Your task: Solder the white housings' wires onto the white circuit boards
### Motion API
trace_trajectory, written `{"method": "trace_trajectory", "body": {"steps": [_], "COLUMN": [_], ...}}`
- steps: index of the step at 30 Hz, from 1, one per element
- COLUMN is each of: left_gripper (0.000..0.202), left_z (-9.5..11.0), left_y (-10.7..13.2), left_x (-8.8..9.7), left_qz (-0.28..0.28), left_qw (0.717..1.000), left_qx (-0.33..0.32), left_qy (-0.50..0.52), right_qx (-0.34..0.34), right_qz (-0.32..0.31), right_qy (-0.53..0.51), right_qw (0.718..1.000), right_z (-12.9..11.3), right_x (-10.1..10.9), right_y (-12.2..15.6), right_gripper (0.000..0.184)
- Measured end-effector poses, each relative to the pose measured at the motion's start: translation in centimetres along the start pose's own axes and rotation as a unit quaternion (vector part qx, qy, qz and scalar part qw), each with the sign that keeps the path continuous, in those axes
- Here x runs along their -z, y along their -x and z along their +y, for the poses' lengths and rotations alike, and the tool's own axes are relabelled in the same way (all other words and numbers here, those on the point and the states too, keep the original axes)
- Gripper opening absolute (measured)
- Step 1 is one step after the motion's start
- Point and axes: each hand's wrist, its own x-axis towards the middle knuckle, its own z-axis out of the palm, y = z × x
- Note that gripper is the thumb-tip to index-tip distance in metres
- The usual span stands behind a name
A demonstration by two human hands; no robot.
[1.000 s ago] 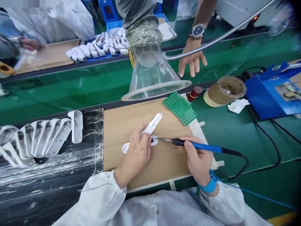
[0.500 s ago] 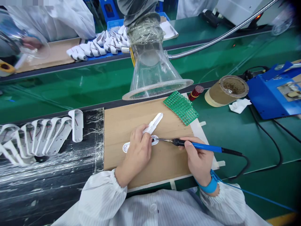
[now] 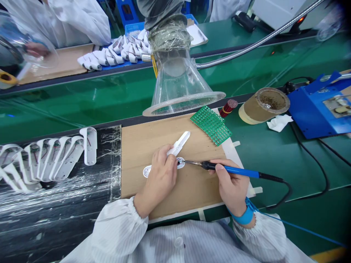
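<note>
My left hand (image 3: pixel 161 176) presses a white plastic housing (image 3: pixel 179 143) down on the brown board (image 3: pixel 142 146), fingers closed over its round end. My right hand (image 3: pixel 231 184) grips a blue-handled soldering iron (image 3: pixel 236 170) like a pen. Its metal tip touches the small round part at the housing's end (image 3: pixel 180 162), just right of my left fingers. A blue wrist strap (image 3: pixel 244 216) circles my right wrist.
A clear fume-extraction funnel (image 3: pixel 181 87) hangs above the board's far edge. Green circuit panel (image 3: pixel 211 125), red wire bundle (image 3: pixel 228 107), brown tape roll (image 3: pixel 263 104) and blue soldering station (image 3: pixel 315 109) lie right. Several white housings (image 3: pixel 55 155) rest on black film at left. Co-workers sit beyond the conveyor.
A co-worker's hand with a wristwatch that rested on the far green belt has withdrawn from view. My hands and the iron have stayed put.
</note>
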Motion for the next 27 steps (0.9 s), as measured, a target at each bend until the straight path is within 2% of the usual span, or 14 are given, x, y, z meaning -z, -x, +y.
{"method": "trace_trajectory", "body": {"steps": [11,18,27], "left_gripper": [0.015,0.011,0.013], "left_z": [0.0,-0.2,-0.4], "left_y": [0.0,0.0,0.0], "left_x": [0.1,0.2,0.5], "left_qz": [-0.011,-0.005,0.005], "left_qw": [1.000,0.998,0.995], "left_qx": [0.007,0.029,0.026], "left_qy": [0.006,0.060,0.097], "right_qx": [0.003,0.002,-0.007], "right_qz": [0.008,0.015,0.027], "right_qy": [-0.010,-0.030,-0.026], "right_qw": [1.000,0.999,0.999], "right_z": [1.0,1.4,1.2], "right_x": [0.4,0.5,0.6], "right_y": [0.3,0.2,0.2], "right_gripper": [0.013,0.014,0.015]}}
